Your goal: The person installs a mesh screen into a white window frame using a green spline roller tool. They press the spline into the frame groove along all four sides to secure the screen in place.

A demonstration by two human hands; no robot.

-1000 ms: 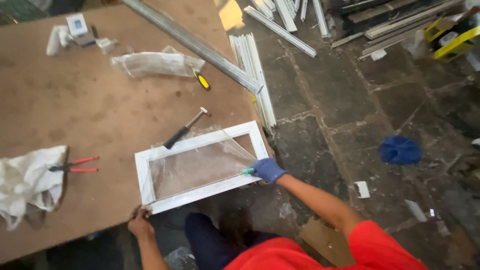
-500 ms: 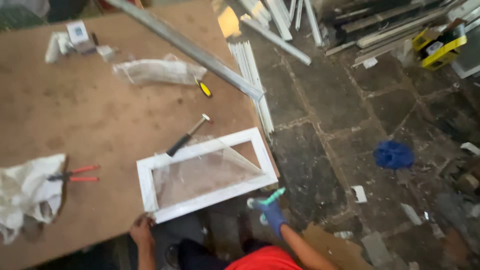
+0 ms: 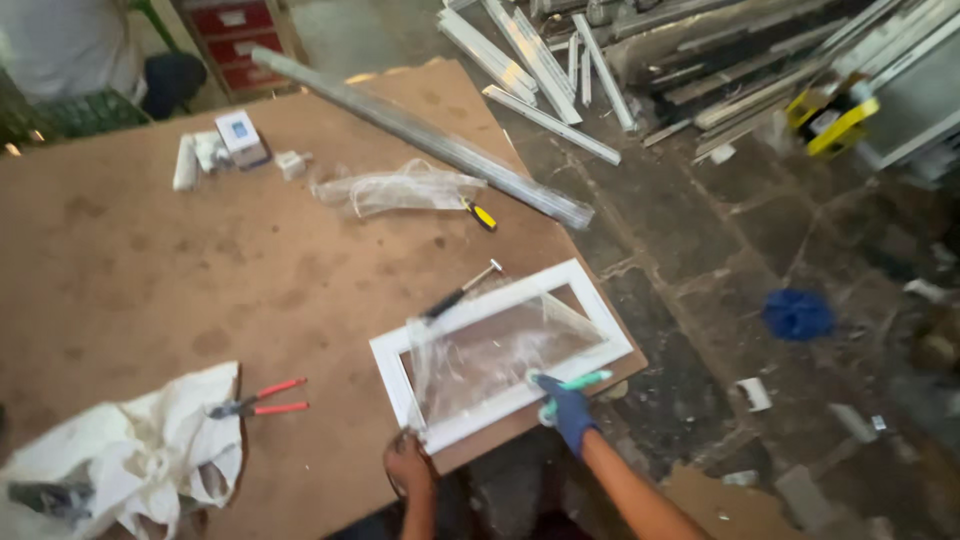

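Observation:
A white rectangular frame [image 3: 597, 318] lies at the near right corner of the brown board table [image 3: 150, 290], with clear plastic film [image 3: 470, 360] loose across its opening. My left hand [image 3: 408, 466], bare, rests at the frame's near left corner, fingers curled; what it grips is not clear. My right hand [image 3: 566, 412] wears a blue glove and holds a teal-handled tool [image 3: 575, 381] against the frame's near rail. A small hammer [image 3: 462, 292] lies just beyond the frame.
Red-handled pliers [image 3: 262, 398] rest by a white bag [image 3: 130, 460]. Crumpled plastic [image 3: 395, 188], a yellow-handled tool [image 3: 481, 214] and a long metal profile [image 3: 430, 140] sit farther back. White profiles [image 3: 545, 60] and a blue rag [image 3: 797, 314] lie on the stone floor.
My gloved right hand left the frame's right corner, dropped below the table edge with the teal tool, and is now back at the frame's near rail. My left hand stays at the corner.

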